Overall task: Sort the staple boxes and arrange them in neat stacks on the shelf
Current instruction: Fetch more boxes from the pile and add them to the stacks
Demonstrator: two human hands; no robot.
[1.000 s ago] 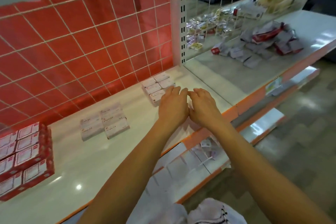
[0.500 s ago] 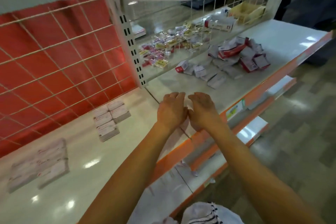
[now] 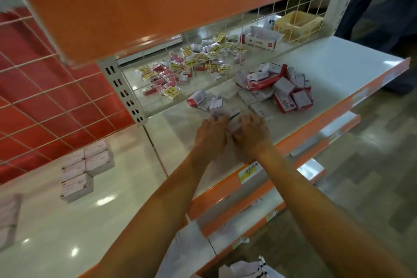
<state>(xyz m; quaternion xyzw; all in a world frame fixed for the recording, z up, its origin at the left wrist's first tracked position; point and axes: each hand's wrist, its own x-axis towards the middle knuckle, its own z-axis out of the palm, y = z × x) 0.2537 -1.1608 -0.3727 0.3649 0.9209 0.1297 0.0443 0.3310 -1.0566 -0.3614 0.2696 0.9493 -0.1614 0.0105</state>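
Red-and-white staple boxes [image 3: 276,88] are lying jumbled on the white shelf [image 3: 334,61] before me, a neat pale stack [image 3: 86,168] sitting further left.

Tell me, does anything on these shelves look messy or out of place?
Yes. The staple boxes on the right shelf section lie in a jumbled heap, tilted and overlapping, unlike the neat stack to the left. Farther back, small packets are scattered loose too.

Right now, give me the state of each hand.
Left hand: resting on the loose white boxes; grip cannot be told.
Right hand: on the same boxes, blurred; cannot be told.
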